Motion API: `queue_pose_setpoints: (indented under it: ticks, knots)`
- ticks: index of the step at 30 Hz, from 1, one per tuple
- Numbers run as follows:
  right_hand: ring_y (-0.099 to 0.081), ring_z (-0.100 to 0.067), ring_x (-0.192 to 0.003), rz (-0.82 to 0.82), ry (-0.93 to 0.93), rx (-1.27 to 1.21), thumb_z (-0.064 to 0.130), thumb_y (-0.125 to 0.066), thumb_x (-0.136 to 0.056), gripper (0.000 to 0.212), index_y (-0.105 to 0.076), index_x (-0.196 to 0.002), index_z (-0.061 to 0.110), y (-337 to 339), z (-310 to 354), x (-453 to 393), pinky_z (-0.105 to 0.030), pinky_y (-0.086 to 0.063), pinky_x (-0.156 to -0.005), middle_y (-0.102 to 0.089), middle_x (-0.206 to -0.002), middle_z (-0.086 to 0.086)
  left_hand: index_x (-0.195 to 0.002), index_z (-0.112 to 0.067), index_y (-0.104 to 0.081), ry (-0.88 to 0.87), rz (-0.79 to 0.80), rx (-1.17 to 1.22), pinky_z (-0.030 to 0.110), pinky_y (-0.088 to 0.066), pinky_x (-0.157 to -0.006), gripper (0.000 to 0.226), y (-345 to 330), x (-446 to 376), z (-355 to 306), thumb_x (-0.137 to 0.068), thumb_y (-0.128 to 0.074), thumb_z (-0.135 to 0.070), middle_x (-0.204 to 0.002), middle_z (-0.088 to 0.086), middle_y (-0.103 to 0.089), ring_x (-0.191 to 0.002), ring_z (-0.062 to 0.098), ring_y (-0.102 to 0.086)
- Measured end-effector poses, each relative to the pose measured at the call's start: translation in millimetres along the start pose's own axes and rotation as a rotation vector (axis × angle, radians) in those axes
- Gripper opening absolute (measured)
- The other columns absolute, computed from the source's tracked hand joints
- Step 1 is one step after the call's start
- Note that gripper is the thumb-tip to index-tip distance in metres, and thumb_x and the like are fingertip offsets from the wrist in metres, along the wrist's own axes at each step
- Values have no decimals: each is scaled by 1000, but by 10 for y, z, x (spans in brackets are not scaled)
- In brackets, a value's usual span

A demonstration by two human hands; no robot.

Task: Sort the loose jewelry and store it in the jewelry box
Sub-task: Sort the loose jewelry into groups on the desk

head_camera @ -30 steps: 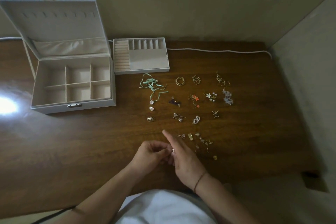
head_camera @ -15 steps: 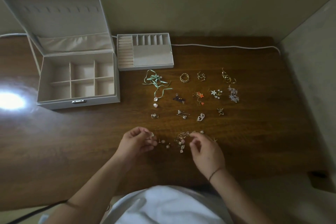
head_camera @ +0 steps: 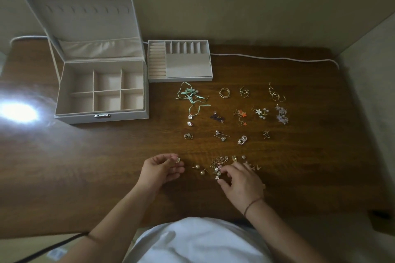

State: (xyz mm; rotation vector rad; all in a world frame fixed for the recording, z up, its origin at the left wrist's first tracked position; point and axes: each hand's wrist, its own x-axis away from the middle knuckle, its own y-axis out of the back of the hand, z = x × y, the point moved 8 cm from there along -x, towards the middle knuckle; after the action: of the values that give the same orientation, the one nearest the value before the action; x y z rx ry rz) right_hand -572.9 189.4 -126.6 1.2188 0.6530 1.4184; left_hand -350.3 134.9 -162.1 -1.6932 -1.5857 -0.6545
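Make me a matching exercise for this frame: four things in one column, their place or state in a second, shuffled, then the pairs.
1. white jewelry box
2. mint green ribbon piece
3. left hand
4. right hand

A. pinches a small gold piece
B. fingers in the tangled gold pile
C. lid open, compartments bare
D. just below the removable white tray

Pairs: 1-C, 2-D, 3-A, 4-B
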Motion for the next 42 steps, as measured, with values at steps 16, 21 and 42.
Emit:
queue_pose_setpoints:
  ticks: [16, 21, 42]
  knots:
    - [-56, -14, -77, -142, 166, 109, 22, -79, -72, 20, -65, -85, 28, -32, 134, -61, -25, -45, -61, -62, -80, 12, -107, -4, -67, -32, 13, -31, 26, -60, -64, 14, -205, 21, 45, -94, -63, -6, -89, 17, -74, -71, 19, -72]
    - [-55, -14, -86, -116, 73, -131, 12, -64, -88, 17, -68, -105, 16, 16, 26, -65, -12, -38, -69, -57, -96, 5, -104, -6, -66, -106, 29, -140, 27, -58, -66, 11, -379, 31, 24, -95, -61, -4, -82, 11, -73, -70, 17, -71]
    - [-62, -12, -56, 226, -396, -1063, 17, -59, -94, 8, -67, -95, 16, -38, -147, -166, -21, -43, -47, -71, -77, -7, -97, -14, -69, -347, 90, -439, 22, -53, -60, 14, -989, 96, -134, -95, -61, -2, -68, -1, -71, -63, 10, -65]
